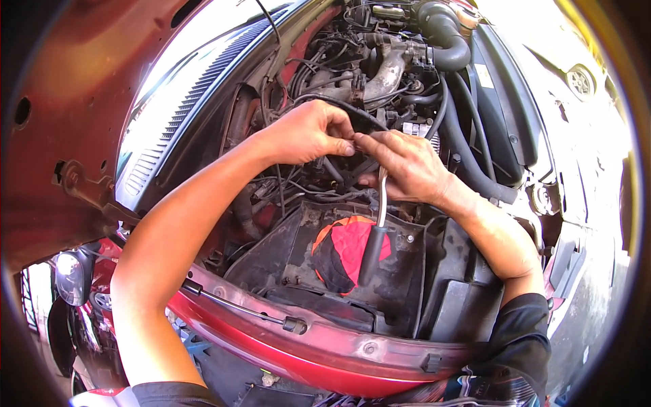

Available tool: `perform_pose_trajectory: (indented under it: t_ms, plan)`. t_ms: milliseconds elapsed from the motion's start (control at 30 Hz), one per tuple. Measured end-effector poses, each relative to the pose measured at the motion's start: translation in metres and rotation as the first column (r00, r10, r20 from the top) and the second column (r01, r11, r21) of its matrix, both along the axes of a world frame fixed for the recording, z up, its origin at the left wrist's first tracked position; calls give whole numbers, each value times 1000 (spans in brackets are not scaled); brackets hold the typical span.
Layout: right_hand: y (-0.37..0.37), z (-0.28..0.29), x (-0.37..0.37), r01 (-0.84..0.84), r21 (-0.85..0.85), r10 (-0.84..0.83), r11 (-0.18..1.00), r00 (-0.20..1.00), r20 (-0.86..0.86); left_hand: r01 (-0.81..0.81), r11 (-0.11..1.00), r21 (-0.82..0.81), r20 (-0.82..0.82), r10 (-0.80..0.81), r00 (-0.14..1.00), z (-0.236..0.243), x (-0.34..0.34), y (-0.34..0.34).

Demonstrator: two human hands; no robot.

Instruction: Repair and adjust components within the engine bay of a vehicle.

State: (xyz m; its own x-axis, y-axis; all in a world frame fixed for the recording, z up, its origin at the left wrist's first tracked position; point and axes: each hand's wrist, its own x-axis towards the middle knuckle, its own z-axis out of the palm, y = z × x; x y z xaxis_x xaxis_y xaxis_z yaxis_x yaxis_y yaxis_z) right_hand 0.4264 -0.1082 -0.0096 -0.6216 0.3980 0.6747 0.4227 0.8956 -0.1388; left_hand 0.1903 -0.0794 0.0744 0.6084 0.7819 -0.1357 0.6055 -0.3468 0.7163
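Observation:
Over the engine, my left hand (313, 132) is closed in a pinch, its thumb and curled forefinger nearly meeting. Whatever lies between those fingertips is too small to make out. My right hand (410, 163) is closed, and its fingertips touch or almost touch those of the left. From under its palm a hand tool (372, 254) points down toward me, with a bent bare metal shank and a dark grip; its head is hidden by the hand. Just behind the fingers runs a black hose (369, 117). Below the tool lies a red and black cloth (340, 254) with orange edges.
The cloth rests on a black plastic cover (400, 292) behind the red front edge (271, 346) of the car. Metal intake pipes (390, 78) and a thick black air duct (444, 34) lie beyond my hands. The raised red hood (68, 129) stands at left.

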Motion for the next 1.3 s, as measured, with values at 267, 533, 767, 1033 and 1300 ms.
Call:
perform_pose_trajectory:
  t_ms: [267, 533, 767, 1033, 1300]
  plan:
    - [50, -25, 0, -271, -908, -208, 318, 915, -346, 169, 693, 701, -389, 173, 905, 26, -42, 28]
    - [146, -38, -22, -212, -826, -346, 522, 832, -433, -412, 829, 378, -543, 559, 627, 69, -77, 38]
    - [209, -71, -74, -288, -829, -365, 479, 793, -487, -304, 686, 661, -456, 689, 564, 33, -63, 18]
    - [215, -79, -74, -367, -801, -303, 473, 786, -539, -325, 693, 643, -511, 705, 491, 3, -64, 22]
    - [233, -80, -79, -388, -803, -189, 452, 838, -512, -595, 580, 556, -501, 806, 316, 41, -70, 33]
